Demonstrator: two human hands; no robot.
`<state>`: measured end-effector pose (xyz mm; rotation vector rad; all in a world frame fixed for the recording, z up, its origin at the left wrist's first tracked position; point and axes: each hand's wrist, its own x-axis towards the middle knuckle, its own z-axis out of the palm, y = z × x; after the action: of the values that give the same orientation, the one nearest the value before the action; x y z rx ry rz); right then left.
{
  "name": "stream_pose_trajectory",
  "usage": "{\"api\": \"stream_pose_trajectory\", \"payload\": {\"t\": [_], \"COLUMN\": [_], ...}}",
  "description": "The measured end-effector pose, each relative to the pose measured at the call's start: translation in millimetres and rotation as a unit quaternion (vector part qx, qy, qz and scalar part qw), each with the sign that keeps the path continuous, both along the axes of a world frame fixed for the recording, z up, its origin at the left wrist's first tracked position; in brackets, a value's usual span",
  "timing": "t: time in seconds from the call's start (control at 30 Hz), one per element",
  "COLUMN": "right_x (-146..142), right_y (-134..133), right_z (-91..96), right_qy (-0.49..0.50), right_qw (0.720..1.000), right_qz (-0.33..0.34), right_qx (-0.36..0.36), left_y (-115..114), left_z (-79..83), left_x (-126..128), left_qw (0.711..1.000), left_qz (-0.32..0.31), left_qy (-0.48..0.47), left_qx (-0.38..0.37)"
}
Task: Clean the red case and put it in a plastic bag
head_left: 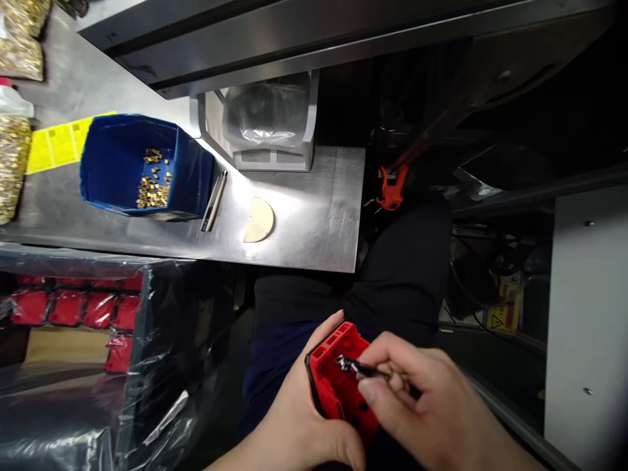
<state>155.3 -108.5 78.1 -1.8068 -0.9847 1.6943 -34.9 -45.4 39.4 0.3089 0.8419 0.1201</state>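
My left hand (314, 409) is wrapped round a red plastic housing (328, 379) with a black edge, held tilted above my lap. The housing's hollow, ribbed inside faces up. Between the thumb and fingers of my right hand (417, 386) is a slim black-handled tool (367, 369). Its shiny metal tip reaches into the housing near the upper wall; I cannot tell whether it touches the plastic. My right fingers hide part of the handle and the housing's right side.
A blue bin (193, 170) with small brass inserts (154, 190) stands on the metal table (318, 216). Nearby are a pen-like tool (214, 201), a cream half-disc (260, 220) and a grey bin (275, 160). Red parts (98, 309) lie in a plastic-lined crate (186, 288) at left.
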Motion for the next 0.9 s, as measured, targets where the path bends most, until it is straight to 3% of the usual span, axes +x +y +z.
{"api": "stream_pose_trajectory", "payload": {"t": [0.27,0.63,0.77,0.9], "right_x": [-26,-24,-15,-1], "right_y": [3,1,-5,-6], "right_z": [-9.2,-5.1,-9.3,-14.8], "right_qy": [0.010,0.013,-0.119,-0.194], "right_qw": [1.000,0.999,0.979,0.924], "right_qz": [-0.020,-0.019,-0.024,0.084], "right_qx": [-0.020,0.038,0.163,0.319], "left_y": [3,2,4,5], "left_z": [3.0,-6.4,-4.8,-3.5], "left_x": [1,-5,-7,-7], "left_qw": [0.998,0.999,0.999,0.997], "left_qz": [-0.017,-0.036,-0.043,-0.064], "left_qy": [-0.006,-0.024,-0.027,-0.041], "left_qx": [-0.055,0.011,0.007,0.013]}}
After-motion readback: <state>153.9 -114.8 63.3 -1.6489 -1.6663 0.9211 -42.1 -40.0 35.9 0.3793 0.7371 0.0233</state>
